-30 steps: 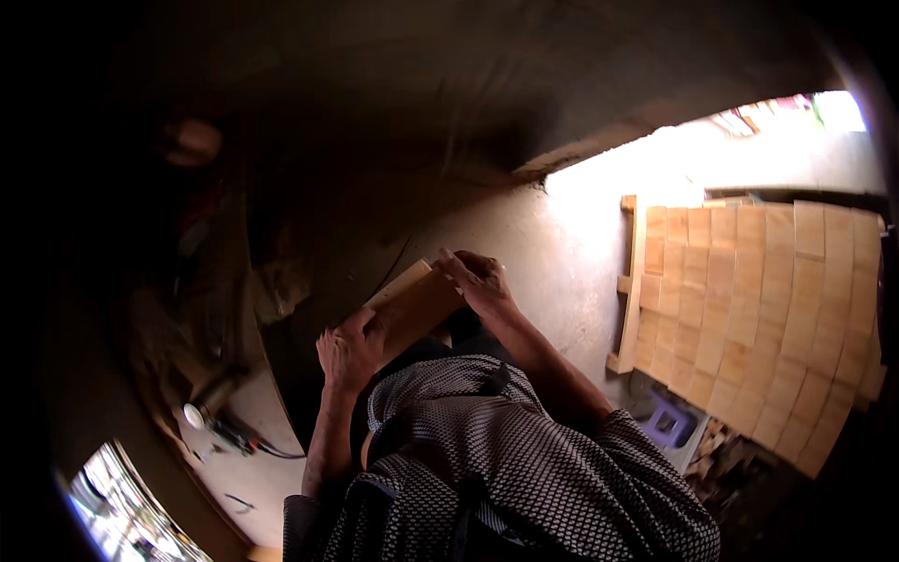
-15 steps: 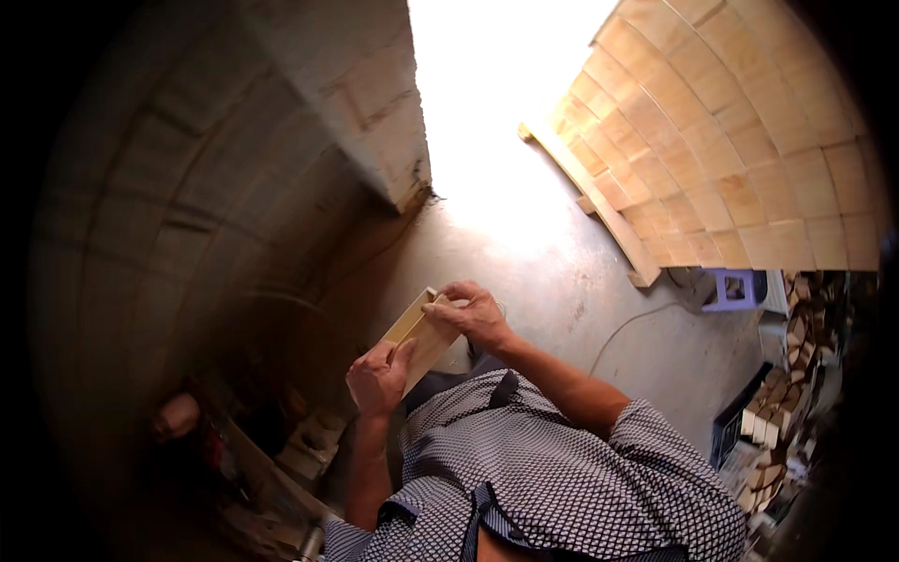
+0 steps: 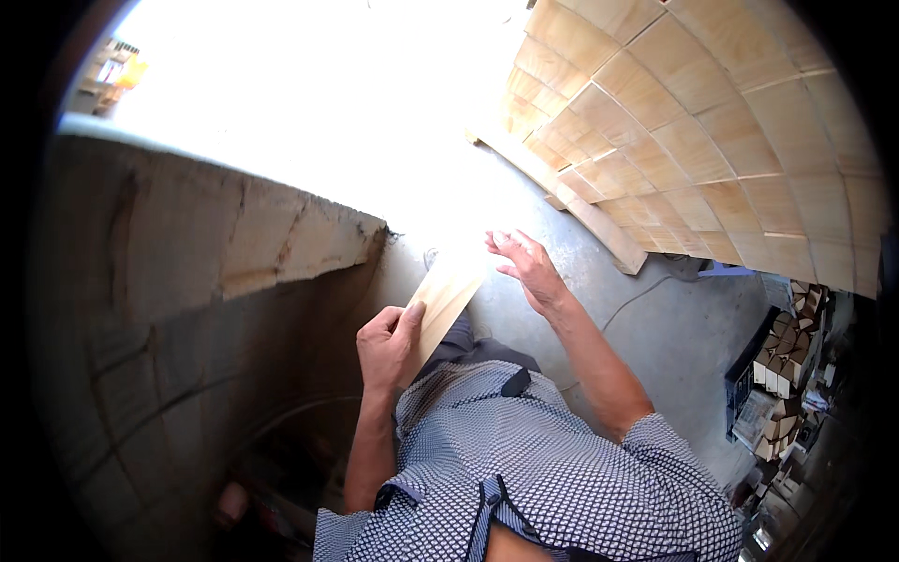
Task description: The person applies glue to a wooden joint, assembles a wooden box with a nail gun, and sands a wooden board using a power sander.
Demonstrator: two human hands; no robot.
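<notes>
A pale, flat wooden board (image 3: 448, 304) slants up and away from my body, its far end washed out by glare. My left hand (image 3: 386, 348) grips its near left side, thumb lying on the upper face. Just right of the far end, my right hand (image 3: 532, 270) is raised with fingers stretched out, and nothing shows in it. The fingertips look apart from the wood, though the glare blurs that edge.
A tall stack of pale wooden blocks or boxes (image 3: 674, 140) stands right on a wooden base (image 3: 571, 201). Before it a cable (image 3: 637, 295) crosses the concrete floor. Crates of small wooden pieces (image 3: 782, 351) are at far right. A rough wall (image 3: 234, 225) stands left, beside a bright opening.
My right hand has let go of the board's far end and moved up and right with fingers opened. The board shows more of its flat face. My view has swung toward the bright opening.
</notes>
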